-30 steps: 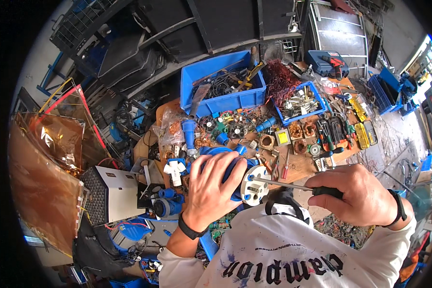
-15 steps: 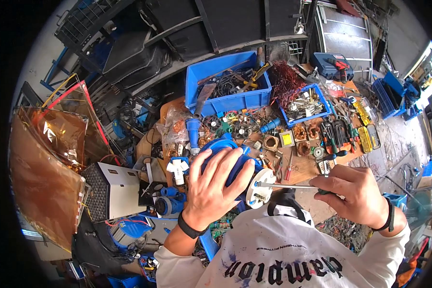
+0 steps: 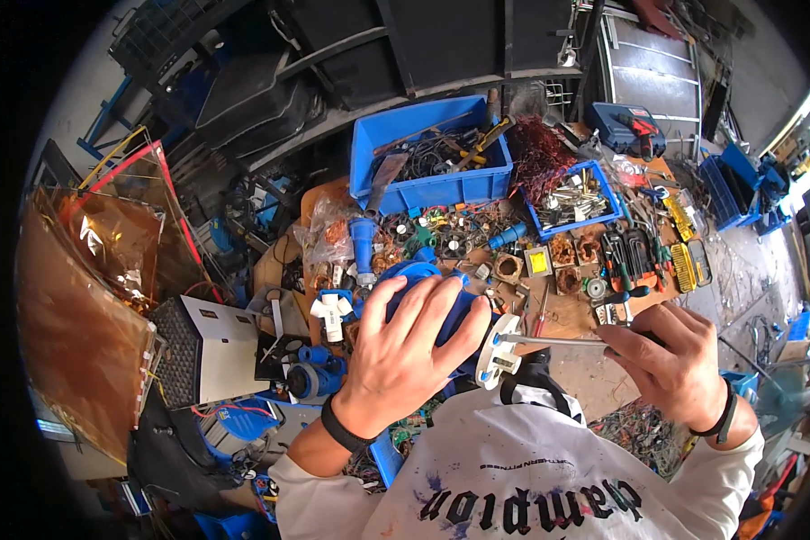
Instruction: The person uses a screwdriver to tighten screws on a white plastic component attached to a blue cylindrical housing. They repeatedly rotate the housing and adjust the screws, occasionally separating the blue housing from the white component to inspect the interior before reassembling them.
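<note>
My left hand (image 3: 403,360) is wrapped over a rounded blue plastic housing (image 3: 452,310) and grips it; the palm hides much of it. At the housing's right end is a white disc (image 3: 500,360), tilted, with slots and small blue spots on its face. A screwdriver (image 3: 553,341) lies nearly level with its metal shaft reaching the disc. Its handle is closed inside my right hand (image 3: 664,364), whose fingers cover most of it. Whether the disc still touches the housing is hard to make out.
Behind my hands stand a blue crate (image 3: 436,191) of cables and a smaller blue tray (image 3: 574,200) of metal pieces. Pliers and other hand tools (image 3: 634,252) lie at the right of the wooden table. A white fitting (image 3: 332,310) and a blue connector (image 3: 362,247) stand left of the housing.
The white disc has turned more edge-on and shifted slightly right, away from the housing. The screwdriver has come a little to the right and up with it, and my right hand has moved along.
</note>
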The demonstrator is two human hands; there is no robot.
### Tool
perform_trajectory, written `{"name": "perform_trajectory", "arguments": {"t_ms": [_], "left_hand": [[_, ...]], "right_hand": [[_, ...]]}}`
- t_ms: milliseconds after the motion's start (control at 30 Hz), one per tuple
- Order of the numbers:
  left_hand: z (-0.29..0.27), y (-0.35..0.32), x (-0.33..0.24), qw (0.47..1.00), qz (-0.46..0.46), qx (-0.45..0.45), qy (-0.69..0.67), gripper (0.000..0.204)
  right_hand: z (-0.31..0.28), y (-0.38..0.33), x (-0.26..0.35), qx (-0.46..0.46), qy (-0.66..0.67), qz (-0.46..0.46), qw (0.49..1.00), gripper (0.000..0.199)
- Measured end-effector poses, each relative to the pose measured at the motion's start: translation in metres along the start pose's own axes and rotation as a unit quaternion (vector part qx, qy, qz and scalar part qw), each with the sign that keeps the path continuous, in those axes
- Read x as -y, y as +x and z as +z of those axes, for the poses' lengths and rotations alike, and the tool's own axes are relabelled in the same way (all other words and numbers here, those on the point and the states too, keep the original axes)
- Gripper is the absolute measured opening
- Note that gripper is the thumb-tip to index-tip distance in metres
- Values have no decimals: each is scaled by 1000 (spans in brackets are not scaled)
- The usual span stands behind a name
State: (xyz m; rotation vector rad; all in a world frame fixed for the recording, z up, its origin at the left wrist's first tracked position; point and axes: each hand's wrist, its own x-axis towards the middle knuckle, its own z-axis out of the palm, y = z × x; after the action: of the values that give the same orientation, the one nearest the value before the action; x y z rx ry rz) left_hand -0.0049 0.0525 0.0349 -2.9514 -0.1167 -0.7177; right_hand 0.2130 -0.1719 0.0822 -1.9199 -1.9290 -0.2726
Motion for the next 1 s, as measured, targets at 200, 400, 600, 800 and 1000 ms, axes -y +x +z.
{"name": "perform_trajectory", "arguments": {"t_ms": [200,400,600,800,1000], "left_hand": [[-16,8,3,996,40,30,74,43],[-32,15,0,990,72,59,102,35],[-31,14,-3,986,102,65,115,32],[-31,13,-3,982,118,72,125,32],[-30,12,-6,983,124,75,114,32]], "right_hand": [[-2,-1,-1,4,25,34,999,31],[-15,-3,1,35,95,56,993,30],[-29,3,8,63,108,49,991,27],[-35,3,10,81,121,50,988,28],[-39,7,15,90,128,37,987,26]]}}
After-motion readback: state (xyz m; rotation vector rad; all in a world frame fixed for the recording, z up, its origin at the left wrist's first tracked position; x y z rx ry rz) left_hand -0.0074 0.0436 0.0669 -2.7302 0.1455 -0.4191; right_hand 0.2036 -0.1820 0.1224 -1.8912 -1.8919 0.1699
